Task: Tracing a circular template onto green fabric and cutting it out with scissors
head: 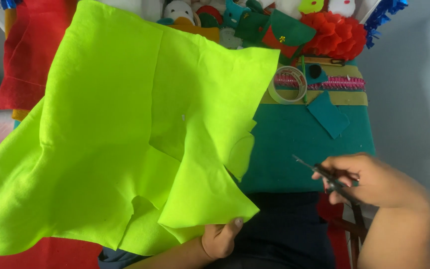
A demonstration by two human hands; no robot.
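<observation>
A large sheet of lime-green felt (125, 124) fills the left and middle of the head view, held up over the table. My left hand (221, 238) pinches its lower corner between thumb and fingers, low in the middle. My right hand (369, 179) is at the right, apart from the felt, and grips a pair of dark scissors (319, 173) whose closed blades point up and left. A curved notch is cut in the felt's right edge, close to the blades.
A teal felt cloth (294, 144) covers the table. On it lie a roll of clear tape (287, 84), a small teal felt scrap (328, 114) and a pink trim strip (339, 83). Red felt (28, 55) hangs at the left. Felt crafts and a red paper flower (337, 32) crowd the back.
</observation>
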